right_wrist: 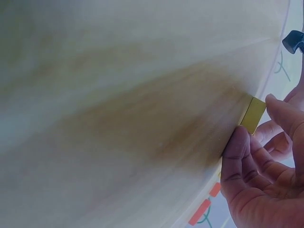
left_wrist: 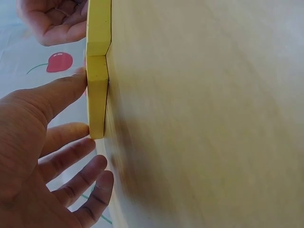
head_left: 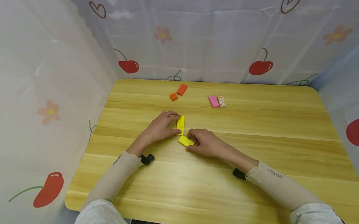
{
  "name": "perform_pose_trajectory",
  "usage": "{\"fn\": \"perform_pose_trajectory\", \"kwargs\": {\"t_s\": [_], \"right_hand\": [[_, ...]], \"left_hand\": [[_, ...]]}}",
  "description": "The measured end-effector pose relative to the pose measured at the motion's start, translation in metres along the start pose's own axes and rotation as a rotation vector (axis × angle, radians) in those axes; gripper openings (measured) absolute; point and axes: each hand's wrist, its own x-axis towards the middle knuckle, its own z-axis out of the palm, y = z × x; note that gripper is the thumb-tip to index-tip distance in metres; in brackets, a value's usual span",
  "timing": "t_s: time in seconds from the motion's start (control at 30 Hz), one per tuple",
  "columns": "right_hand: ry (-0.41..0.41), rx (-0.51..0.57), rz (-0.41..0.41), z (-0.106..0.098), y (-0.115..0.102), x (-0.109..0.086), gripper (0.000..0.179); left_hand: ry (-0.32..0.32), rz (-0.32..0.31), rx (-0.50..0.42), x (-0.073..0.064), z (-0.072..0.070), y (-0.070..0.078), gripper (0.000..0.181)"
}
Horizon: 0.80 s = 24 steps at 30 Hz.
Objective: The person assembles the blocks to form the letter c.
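A long yellow block (head_left: 181, 123) lies on the wooden table, pointing away from me. My left hand (head_left: 162, 127) holds it from the left, thumb at the near end and forefinger at the far end; the other fingers are spread in the left wrist view. Off its near end a second yellow block (head_left: 184, 140) lies at an angle. Thumb and fingers of my right hand (head_left: 206, 142) pinch this second block at its right end. In the left wrist view the two yellow blocks (left_wrist: 98, 95) meet end to end, or nearly so.
Farther back on the table (head_left: 257, 122) lie a small orange block (head_left: 173, 97) and a longer orange-red block (head_left: 182, 89). Right of these, a pink block (head_left: 213, 101) sits beside a white patterned block (head_left: 222, 101). A printed curtain (head_left: 206, 41) hangs behind the table.
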Motion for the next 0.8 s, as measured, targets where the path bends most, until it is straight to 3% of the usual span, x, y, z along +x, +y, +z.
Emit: {"fn": "perform_pose_trajectory", "kwargs": {"t_s": [0.4, 0.8], "right_hand": [[0.012, -0.001, -0.009, 0.0, 0.001, 0.0, 0.036], [0.037, 0.021, 0.038, -0.01, 0.012, 0.002, 0.033]], "left_hand": [[0.022, 0.018, 0.023, 0.0, 0.002, -0.001, 0.067], [0.029, 0.01, 0.016, -0.001, 0.004, 0.0, 0.065]]}}
